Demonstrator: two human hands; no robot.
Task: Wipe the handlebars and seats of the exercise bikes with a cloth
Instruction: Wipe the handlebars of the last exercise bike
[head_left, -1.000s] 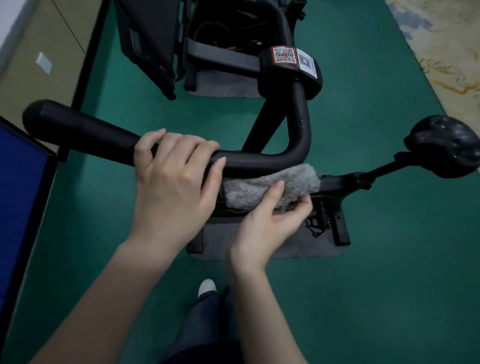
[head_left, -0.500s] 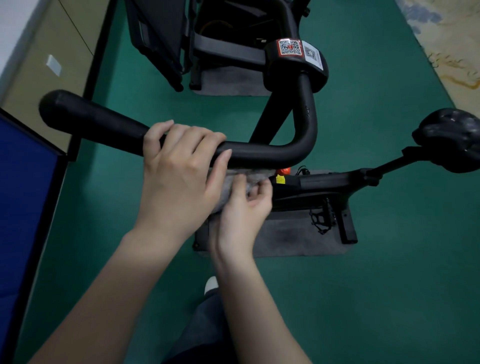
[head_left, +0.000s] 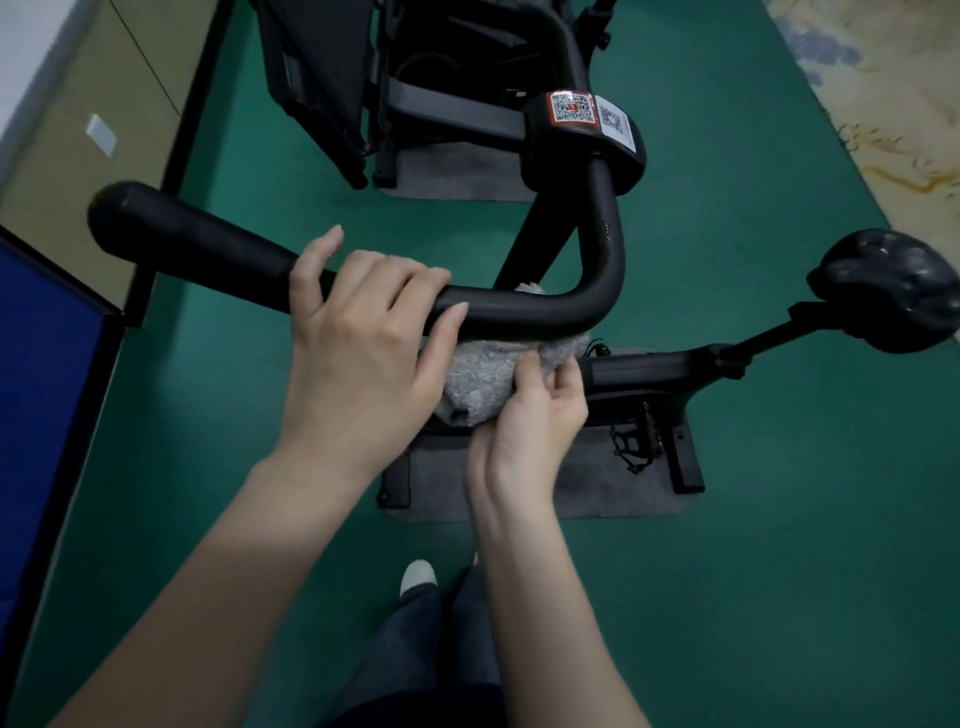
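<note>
Beneath handlebar (head_left: 519, 312), cloth (head_left: 483, 379); rightward, seat (head_left: 893, 291)

Handlebar (head_left: 519, 312) smooth matt black; cloth (head_left: 483, 379) fuzzy grey; seat (head_left: 888, 286) glossy.

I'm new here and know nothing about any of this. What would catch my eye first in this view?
A thick black handlebar sweeps across the middle, with the left hand curled over it. Just below its bend, the right hand pinches a fluffy grey cloth right under the bar. The black seat sits off to the right above the green floor, and a red QR sticker shows near the top.
</note>
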